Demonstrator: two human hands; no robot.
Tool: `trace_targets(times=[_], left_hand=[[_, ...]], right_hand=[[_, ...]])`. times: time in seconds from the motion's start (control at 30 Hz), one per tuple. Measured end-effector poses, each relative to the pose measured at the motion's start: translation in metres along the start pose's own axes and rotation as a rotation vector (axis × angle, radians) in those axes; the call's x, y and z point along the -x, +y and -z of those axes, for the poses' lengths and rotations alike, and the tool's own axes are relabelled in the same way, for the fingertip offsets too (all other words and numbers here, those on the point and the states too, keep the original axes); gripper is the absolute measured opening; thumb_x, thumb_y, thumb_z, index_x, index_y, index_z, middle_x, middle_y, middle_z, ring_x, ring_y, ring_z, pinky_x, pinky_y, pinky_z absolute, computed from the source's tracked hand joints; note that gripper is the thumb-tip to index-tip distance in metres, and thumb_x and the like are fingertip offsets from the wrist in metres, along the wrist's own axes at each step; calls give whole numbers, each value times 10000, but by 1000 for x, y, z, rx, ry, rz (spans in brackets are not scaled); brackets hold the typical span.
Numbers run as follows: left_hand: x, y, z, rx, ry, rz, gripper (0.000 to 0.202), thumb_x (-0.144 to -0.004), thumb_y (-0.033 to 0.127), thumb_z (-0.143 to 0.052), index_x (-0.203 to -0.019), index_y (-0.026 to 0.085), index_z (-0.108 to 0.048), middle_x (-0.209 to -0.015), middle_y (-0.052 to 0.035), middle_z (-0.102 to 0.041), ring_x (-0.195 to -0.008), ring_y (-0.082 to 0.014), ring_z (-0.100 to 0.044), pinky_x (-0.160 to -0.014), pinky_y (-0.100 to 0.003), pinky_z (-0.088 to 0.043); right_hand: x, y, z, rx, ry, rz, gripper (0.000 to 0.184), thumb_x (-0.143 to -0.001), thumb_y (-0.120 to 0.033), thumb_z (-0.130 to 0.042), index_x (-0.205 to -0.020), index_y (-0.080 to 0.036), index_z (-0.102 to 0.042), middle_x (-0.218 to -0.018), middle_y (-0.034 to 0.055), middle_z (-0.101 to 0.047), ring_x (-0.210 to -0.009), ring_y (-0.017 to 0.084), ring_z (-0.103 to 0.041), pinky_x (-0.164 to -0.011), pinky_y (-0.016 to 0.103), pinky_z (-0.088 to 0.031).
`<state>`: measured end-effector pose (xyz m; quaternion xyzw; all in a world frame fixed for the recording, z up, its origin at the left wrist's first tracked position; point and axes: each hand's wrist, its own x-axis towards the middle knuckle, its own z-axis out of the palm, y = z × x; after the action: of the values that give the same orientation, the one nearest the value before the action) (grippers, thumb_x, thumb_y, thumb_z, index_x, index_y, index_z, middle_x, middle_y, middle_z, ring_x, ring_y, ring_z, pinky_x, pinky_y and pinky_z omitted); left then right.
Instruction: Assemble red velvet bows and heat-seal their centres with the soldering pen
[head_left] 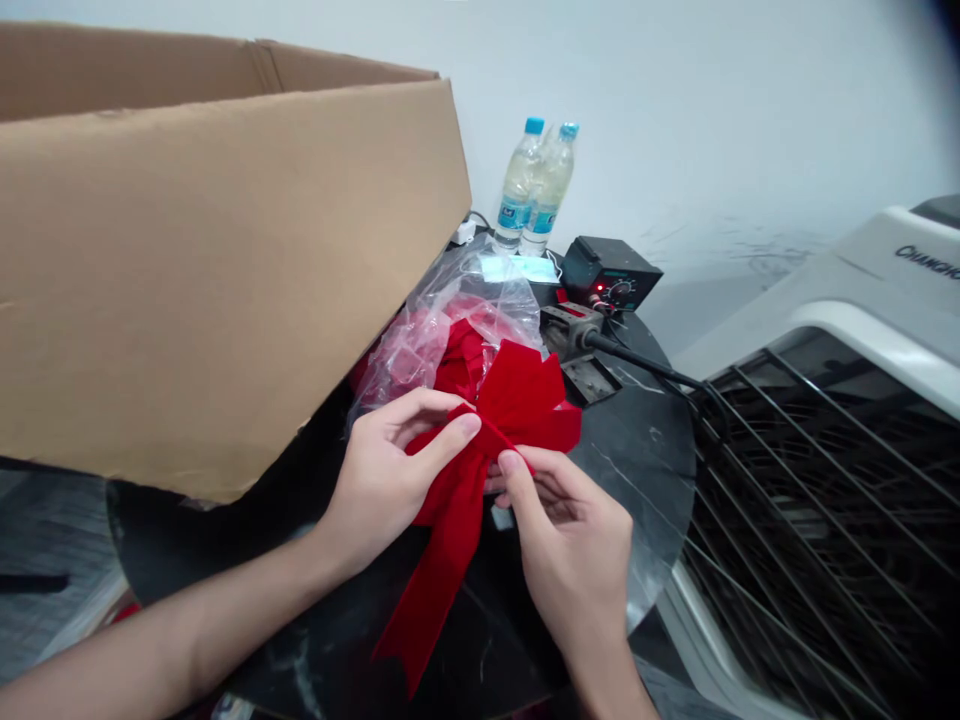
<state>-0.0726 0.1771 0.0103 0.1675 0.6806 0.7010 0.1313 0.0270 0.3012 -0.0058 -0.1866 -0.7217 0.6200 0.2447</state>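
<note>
A red ribbon bow (517, 385) with a long notched tail is held up over the black round table (660, 500). My left hand (397, 465) pinches one side of the narrow band at the bow's centre, thumb on top. On the other side of that band, my right hand (566, 520) pinches with thumb and fingers. Part of the bow lies hidden behind my fingers. Just beyond it is a clear plastic bag (427, 335) with more red ribbon material inside.
A large cardboard box (225, 250) stands at the left. Two bottles (517, 190), a blue face mask (519, 269), a black control box (611, 272) with a lit red light and a corded tool in a holder (574, 325) are at the back. A fan-like appliance (832, 450) stands right.
</note>
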Motion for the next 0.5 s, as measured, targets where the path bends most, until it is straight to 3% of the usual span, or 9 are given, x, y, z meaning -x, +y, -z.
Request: trace_targets(times=[0.17, 0.5], left_hand=[[2, 0, -1, -48, 34, -61, 158, -911, 341, -764, -944, 196, -710, -982, -10, -747, -938, -151, -703, -910, -228, -549], [2, -1, 0, -47, 47, -46, 172, -913, 351, -757, -924, 200, -677, -918, -1, -717, -884, -151, -702, -841, -226, -555]], right_hand=[[1, -4, -2, 0, 16, 5, 159, -955, -345, -723, -894, -204, -766, -750, 14, -771, -609, 135, -722, -606, 219, -608], [-3, -2, -8, -41, 9, -4, 161, -947, -342, -722, -885, -197, -757, -719, 13, -749, -601, 147, -707, -588, 233, -607]])
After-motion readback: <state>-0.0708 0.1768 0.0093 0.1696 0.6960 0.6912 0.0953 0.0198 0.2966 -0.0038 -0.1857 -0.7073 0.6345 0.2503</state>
